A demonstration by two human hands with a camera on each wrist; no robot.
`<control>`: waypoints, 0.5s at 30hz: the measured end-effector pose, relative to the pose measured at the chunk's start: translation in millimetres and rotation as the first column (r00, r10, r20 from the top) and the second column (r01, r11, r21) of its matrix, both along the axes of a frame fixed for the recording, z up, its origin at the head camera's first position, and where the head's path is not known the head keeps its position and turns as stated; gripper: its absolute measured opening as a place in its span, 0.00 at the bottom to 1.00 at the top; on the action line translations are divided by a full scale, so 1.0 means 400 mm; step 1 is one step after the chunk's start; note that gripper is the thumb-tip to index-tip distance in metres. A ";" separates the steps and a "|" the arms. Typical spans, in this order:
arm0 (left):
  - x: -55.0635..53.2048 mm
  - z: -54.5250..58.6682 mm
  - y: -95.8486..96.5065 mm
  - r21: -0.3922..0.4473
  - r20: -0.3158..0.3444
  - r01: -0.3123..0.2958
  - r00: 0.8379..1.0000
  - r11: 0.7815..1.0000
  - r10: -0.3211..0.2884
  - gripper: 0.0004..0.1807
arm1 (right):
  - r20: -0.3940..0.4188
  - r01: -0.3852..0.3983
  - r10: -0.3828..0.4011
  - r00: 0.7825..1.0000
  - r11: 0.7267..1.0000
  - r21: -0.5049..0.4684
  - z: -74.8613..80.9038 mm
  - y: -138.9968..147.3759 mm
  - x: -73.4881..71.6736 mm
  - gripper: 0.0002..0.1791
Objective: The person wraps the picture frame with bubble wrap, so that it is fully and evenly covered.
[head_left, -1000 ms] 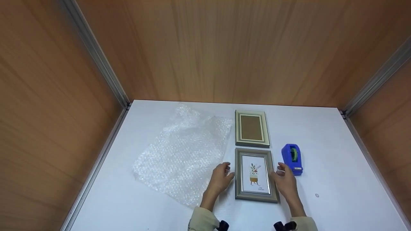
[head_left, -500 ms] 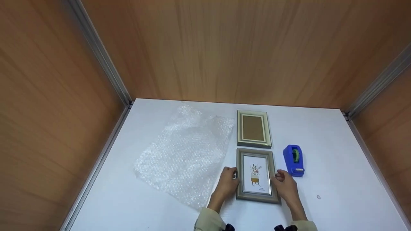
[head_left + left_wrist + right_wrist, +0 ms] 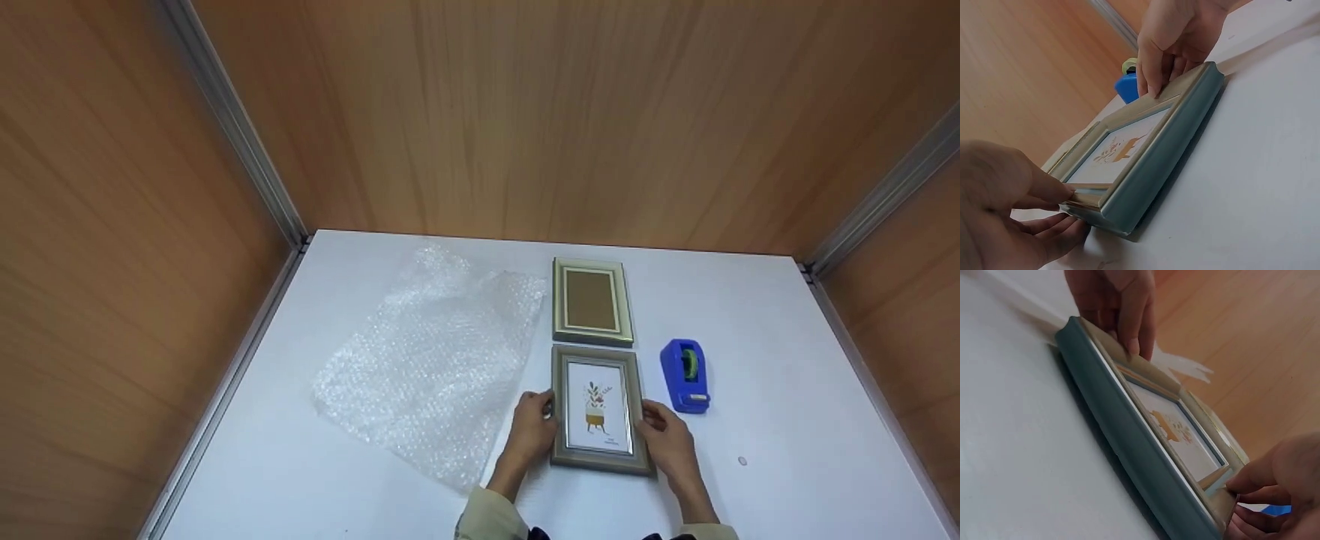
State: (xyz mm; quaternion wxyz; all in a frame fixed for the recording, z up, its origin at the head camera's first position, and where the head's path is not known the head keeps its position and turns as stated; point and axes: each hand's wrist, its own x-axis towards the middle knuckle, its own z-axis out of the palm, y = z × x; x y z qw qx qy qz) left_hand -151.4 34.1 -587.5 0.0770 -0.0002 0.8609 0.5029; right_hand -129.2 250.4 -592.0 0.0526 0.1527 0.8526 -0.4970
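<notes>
A grey-brown picture frame (image 3: 596,459) with a plant-pot print behind its front lies face up before the person. My left hand (image 3: 534,427) grips its left side, thumb on the face and fingers at the edge below, as the left wrist view shows. On the opposite side my right hand (image 3: 670,439) pinches the border the same way, thumb (image 3: 1252,475) on top. A dark shadow runs along under the frame's near edge (image 3: 1157,163) in both wrist views. Just beyond it lies a second, cream-gold picture frame (image 3: 592,336) with a brown backing and no print.
Crumpled bubble wrap (image 3: 439,360) spreads over the table to the left. To the right stands a blue tape dispenser (image 3: 685,375) with a green roll. A small clear disc (image 3: 742,460) lies on the white table (image 3: 360,495). Wooden panels (image 3: 480,120) wall in the back and sides.
My left hand has moved right, from beside the frame to gripping its left side. My right hand has slid slightly toward me along the right border, its fingers now closer to the edge.
</notes>
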 end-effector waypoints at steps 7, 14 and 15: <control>0.000 0.018 -0.003 0.056 -0.037 -0.017 0.999 0.998 0.019 0.25 | -0.010 0.019 -0.020 1.000 0.996 -0.088 0.010 0.003 0.008 0.24; -0.008 0.047 -0.010 0.074 -0.014 -0.020 1.000 0.997 0.021 0.25 | -0.053 0.049 -0.056 0.997 0.991 -0.123 0.032 -0.006 0.002 0.25; -0.009 0.051 -0.012 0.082 -0.013 -0.018 1.000 0.996 0.020 0.25 | -0.049 0.051 -0.057 0.997 0.991 -0.125 0.036 -0.008 0.000 0.25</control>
